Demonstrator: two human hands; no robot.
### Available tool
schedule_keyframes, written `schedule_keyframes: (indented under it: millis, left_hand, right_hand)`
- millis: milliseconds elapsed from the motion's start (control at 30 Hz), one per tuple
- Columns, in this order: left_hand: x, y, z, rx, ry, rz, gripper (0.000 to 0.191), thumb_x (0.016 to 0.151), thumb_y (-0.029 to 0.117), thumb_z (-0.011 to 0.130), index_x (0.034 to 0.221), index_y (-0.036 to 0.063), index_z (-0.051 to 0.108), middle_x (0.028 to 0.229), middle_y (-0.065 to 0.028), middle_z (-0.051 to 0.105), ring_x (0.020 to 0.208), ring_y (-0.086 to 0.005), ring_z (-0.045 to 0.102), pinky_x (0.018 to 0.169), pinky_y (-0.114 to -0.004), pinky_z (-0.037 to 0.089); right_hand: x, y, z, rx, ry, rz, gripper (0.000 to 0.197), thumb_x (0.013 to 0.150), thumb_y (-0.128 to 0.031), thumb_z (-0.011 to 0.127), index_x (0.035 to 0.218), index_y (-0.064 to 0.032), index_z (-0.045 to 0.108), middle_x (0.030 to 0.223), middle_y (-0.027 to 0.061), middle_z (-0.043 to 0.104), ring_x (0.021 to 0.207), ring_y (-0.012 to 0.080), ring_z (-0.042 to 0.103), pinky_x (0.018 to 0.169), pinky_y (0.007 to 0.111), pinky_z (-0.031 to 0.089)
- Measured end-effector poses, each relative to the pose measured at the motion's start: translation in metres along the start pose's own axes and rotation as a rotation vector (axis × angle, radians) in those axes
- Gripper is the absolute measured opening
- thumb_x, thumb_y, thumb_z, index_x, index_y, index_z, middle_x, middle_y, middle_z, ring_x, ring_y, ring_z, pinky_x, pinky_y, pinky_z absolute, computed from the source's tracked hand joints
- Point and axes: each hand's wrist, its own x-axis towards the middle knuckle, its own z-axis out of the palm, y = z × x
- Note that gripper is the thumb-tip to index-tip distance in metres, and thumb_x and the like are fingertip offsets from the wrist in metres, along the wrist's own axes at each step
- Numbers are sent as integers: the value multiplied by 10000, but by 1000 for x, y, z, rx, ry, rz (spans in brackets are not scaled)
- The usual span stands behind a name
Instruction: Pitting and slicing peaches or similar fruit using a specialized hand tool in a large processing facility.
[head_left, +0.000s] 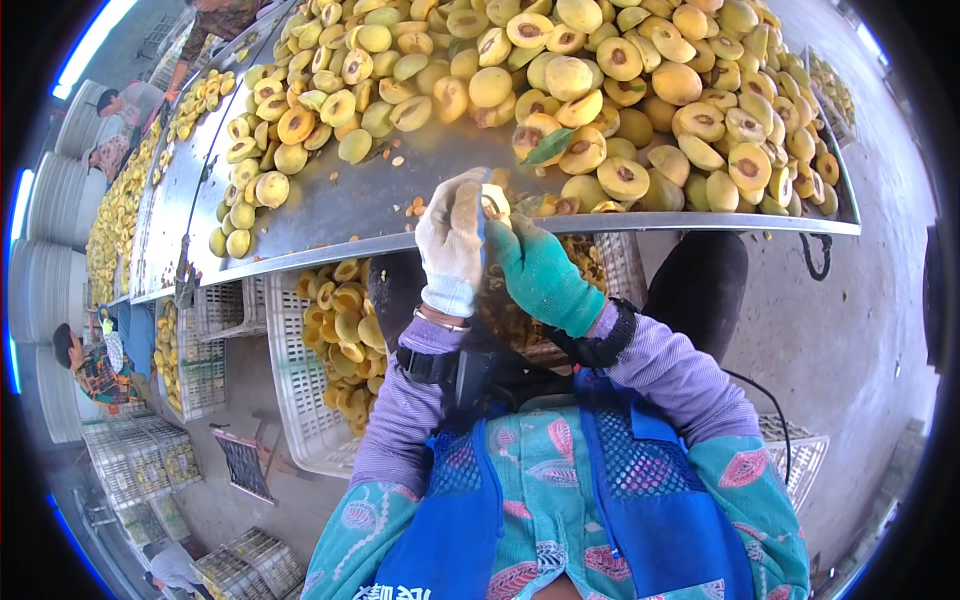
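Note:
My left hand (453, 236), in a whitish knit glove, and my right hand (546, 270), in a green glove, meet at the near edge of the metal table. Between their fingers is a halved yellow stone fruit (495, 201) with its cut side and brown pit area showing. Which hand bears it is partly hidden, but the left fingers are closed around its side and the right thumb and fingers touch it. A large heap of halved fruit (622, 60) covers the table beyond, with a green leaf (548, 146) on it. Loose brown pits (415, 206) lie left of the fruit.
The metal table's raised rim (697, 222) runs across in front of me. Below it, left of my legs, stands a white plastic crate (289, 390) holding fruit halves; more fruit lies in a crate between my knees. Other people (97, 367) work along tables at the far left, near stacked crates (135, 450).

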Motion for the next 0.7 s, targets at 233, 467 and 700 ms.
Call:
schedule_keyframes:
  millis: [233, 467, 700]
  left_hand:
    - [-2, 15, 1, -86, -128, -205, 267, 950, 228, 506, 1021, 13, 647, 967, -31, 655, 698, -22, 510, 603, -163, 403]
    - [-3, 20, -4, -135, -120, -234, 337, 960, 249, 464, 1035, -37, 624, 960, -79, 657, 795, -94, 593, 685, -219, 469]
    - [4, 20, -3, -40, -184, -103, 313, 949, 266, 496, 1027, -5, 630, 979, -62, 652, 803, -89, 591, 709, -222, 477]
  right_hand:
    - [-11, -8, -14, 153, -94, 159, 329, 946, -296, 476, 908, 20, 559, 728, 242, 589, 700, 412, 587, 582, 423, 451]
    - [1, -23, -35, 197, -260, 221, 369, 952, -325, 466, 929, 31, 564, 742, 238, 597, 713, 399, 592, 598, 414, 451]
    - [-2, -26, -32, 211, -219, 213, 379, 954, -338, 465, 903, 27, 555, 732, 231, 597, 706, 392, 593, 598, 427, 444]
